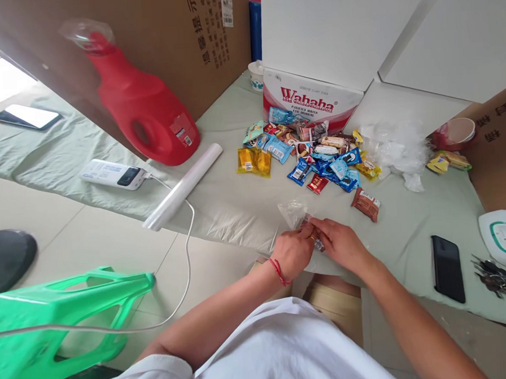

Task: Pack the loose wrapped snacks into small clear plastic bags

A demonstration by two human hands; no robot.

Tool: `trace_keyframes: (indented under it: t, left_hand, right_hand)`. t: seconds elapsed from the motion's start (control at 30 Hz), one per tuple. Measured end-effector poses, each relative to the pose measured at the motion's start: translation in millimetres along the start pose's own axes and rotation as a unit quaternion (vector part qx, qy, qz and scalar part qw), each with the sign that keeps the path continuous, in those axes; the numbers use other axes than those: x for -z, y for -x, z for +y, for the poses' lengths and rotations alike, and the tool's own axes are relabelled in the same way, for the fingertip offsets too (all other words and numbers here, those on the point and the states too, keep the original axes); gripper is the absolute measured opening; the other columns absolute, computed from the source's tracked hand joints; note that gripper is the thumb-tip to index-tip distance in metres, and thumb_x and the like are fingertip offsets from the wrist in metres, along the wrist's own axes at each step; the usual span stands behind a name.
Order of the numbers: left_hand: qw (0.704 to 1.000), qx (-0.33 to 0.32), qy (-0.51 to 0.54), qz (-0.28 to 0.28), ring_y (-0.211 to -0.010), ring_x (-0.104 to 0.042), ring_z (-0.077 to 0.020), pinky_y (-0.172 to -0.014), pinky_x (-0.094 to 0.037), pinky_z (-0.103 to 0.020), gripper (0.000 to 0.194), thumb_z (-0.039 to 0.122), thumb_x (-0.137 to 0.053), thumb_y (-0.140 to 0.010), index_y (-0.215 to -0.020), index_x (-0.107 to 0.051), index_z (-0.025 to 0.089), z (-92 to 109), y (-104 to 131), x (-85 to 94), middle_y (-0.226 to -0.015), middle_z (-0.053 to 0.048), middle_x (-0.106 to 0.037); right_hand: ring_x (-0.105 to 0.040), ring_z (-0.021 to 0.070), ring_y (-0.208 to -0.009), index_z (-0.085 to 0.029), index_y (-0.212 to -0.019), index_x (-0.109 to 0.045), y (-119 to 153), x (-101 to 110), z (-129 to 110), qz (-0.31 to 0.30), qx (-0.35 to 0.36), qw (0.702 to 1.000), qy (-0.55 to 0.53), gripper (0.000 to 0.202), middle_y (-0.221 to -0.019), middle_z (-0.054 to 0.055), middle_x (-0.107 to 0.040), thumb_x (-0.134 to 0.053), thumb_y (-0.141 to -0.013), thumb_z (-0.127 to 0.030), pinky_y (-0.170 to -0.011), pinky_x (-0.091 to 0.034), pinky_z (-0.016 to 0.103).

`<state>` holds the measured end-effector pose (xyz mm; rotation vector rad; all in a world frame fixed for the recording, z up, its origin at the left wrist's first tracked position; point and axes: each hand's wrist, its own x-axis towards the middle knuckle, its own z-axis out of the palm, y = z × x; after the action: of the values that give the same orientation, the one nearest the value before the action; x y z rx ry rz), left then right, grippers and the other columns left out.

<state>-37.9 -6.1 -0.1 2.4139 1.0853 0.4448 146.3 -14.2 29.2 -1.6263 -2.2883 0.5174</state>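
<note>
At the near edge of the cloth, my left hand (293,253) and my right hand (341,243) meet with fingers closed on a clear plastic bag (293,212). Something dark reddish-brown shows through the bag between my fingers, partly hidden by them. Just beyond lies a pile of small wrapped snacks (323,152) in blue, yellow, red and brown packets. A single brown snack packet (366,204) lies apart, up and to the right of my right hand. Right of the pile sits a heap of clear plastic bags (397,148).
On the left are a red jug (147,104), a clear plastic roll (185,187) and a white power bank (112,174) with its cable. A black phone (448,268) and keys (495,276) lie right. A Wahaha box (311,99) stands behind; a green stool (73,312) is lower left.
</note>
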Motion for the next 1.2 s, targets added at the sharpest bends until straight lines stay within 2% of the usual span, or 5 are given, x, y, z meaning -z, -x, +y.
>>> trace_keyframes:
  t: [0.37,0.53,0.87,1.1,1.2]
  left_hand:
    - [0.933,0.212,0.221,0.187,-0.128,-0.062,-0.0320,-0.109,-0.052,-0.047,0.058,0.030,-0.076,-0.081,-0.135,-0.062,0.015,-47,-23,7.3,-0.137,-0.016,-0.065]
    - [0.951,0.183,0.250,0.013,-0.121,-0.064,-0.0321,-0.107,-0.050,-0.047,0.093,0.025,-0.082,-0.065,-0.151,-0.047,0.013,-69,-78,20.4,-0.141,-0.019,-0.062]
    - [0.904,0.204,0.373,-0.053,-0.062,-0.055,-0.0118,-0.061,-0.045,-0.024,0.018,0.031,-0.071,-0.067,-0.074,-0.066,0.016,-99,-105,42.5,-0.065,0.003,-0.061]
    - [0.824,0.255,0.505,-0.026,-0.075,-0.062,-0.0140,-0.069,-0.049,-0.025,0.035,0.049,-0.057,-0.084,-0.101,-0.061,0.018,-66,-77,63.7,-0.082,0.000,-0.062]
    - [0.898,0.233,0.373,-0.025,-0.078,-0.062,-0.0169,-0.071,-0.048,-0.027,0.059,0.039,-0.074,-0.074,-0.126,-0.057,0.018,-40,-66,65.7,-0.086,0.000,-0.064]
  right_hand:
    - [-0.070,0.0208,-0.094,-0.030,-0.151,-0.052,16,-31,-4,0.062,-0.022,0.995,-0.070,0.058,-0.112,0.008,-0.071,-0.040,-0.097,-0.013,-0.085,-0.062,0.035]
    - [-0.071,0.0215,-0.103,-0.031,-0.154,-0.047,15,-32,0,0.043,-0.009,0.997,-0.058,0.064,-0.119,0.007,-0.070,-0.041,-0.094,-0.010,-0.092,-0.061,0.037]
    - [-0.066,0.0247,-0.122,-0.033,-0.155,-0.048,13,-16,-15,-0.077,-0.031,0.996,0.046,0.065,-0.148,0.009,-0.057,-0.039,-0.095,-0.009,-0.090,-0.060,0.036]
    - [-0.069,0.0255,-0.116,-0.038,-0.157,-0.045,-2,0,-38,-0.193,-0.073,0.968,0.141,0.064,-0.156,0.007,-0.050,-0.041,-0.097,-0.014,-0.082,-0.057,0.031]
    - [-0.070,0.0248,-0.110,-0.038,-0.155,-0.048,-2,0,-36,-0.185,-0.069,0.970,0.144,0.059,-0.147,0.008,-0.058,-0.041,-0.100,-0.017,-0.081,-0.056,0.031]
